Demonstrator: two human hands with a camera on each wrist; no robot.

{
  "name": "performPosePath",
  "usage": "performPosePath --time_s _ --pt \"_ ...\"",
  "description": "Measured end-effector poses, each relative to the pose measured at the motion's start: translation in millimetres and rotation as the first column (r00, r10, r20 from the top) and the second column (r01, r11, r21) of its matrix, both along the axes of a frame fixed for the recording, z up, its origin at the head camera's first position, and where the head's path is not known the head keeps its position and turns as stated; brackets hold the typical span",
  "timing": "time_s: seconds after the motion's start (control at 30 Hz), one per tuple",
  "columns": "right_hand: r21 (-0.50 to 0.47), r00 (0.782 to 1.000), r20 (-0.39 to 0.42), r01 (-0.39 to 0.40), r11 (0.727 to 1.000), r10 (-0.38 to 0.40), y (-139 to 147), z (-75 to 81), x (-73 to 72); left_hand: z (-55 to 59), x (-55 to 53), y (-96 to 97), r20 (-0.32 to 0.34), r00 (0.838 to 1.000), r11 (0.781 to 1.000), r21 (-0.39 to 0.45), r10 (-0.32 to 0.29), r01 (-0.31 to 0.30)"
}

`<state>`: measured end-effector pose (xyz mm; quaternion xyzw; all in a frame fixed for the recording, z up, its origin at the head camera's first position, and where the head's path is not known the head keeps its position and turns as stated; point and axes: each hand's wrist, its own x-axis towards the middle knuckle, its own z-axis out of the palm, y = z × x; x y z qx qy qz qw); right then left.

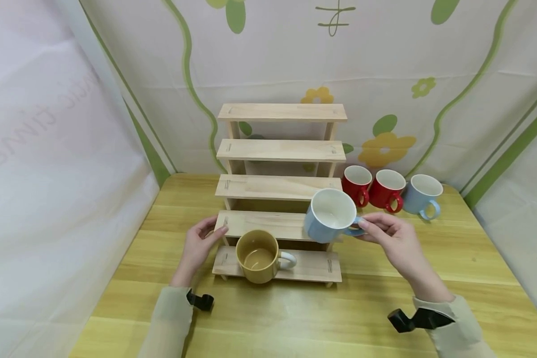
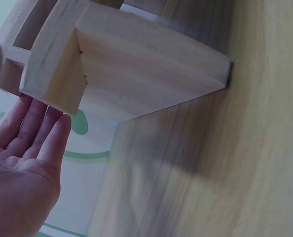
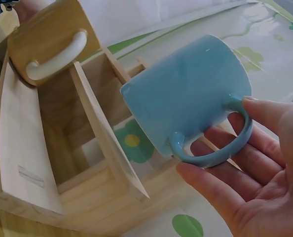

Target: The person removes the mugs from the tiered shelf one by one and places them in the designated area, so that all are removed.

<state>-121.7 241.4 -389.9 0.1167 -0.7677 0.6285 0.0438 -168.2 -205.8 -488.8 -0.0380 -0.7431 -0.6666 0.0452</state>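
Note:
A tiered wooden display rack (image 1: 282, 186) stands on the table. My left hand (image 1: 199, 243) holds the left end of its second step from the bottom, thumb on the front; in the left wrist view the fingertips (image 2: 53, 118) meet the step's edge. My right hand (image 1: 396, 241) pinches the handle of a light blue mug (image 1: 326, 226). This mug is upright, at the right end of that same step; whether its base touches the wood is unclear. A mustard mug (image 1: 257, 258) with a white handle sits on the bottom step, handle to the right.
Two red mugs (image 1: 352, 186) and another light blue mug (image 1: 418, 196) stand in a row behind the right hand, right of the rack. A white patterned cloth (image 1: 268, 59) hangs behind the table (image 1: 277, 323) and along its sides.

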Motion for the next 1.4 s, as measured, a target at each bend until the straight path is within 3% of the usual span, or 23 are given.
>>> performPosePath --time_s 0.57,0.9,1.4 --pt "-0.108 0.998 -0.060 0.030 0.994 -0.037 19.1 11.5 6.8 -0.1 -0.1 0.7 0.001 1.000 1.000 -0.019 0.002 -0.002" --pt "-0.090 0.994 -0.072 0.078 0.993 -0.085 32.5 15.9 9.0 -0.4 0.0 -0.5 -0.002 1.000 1.000 -0.002 -0.001 0.001" --pt "-0.199 0.989 -0.102 0.088 0.976 -0.110 51.4 18.9 10.5 0.8 0.9 0.5 0.006 1.000 1.000 -0.009 0.004 -0.004"
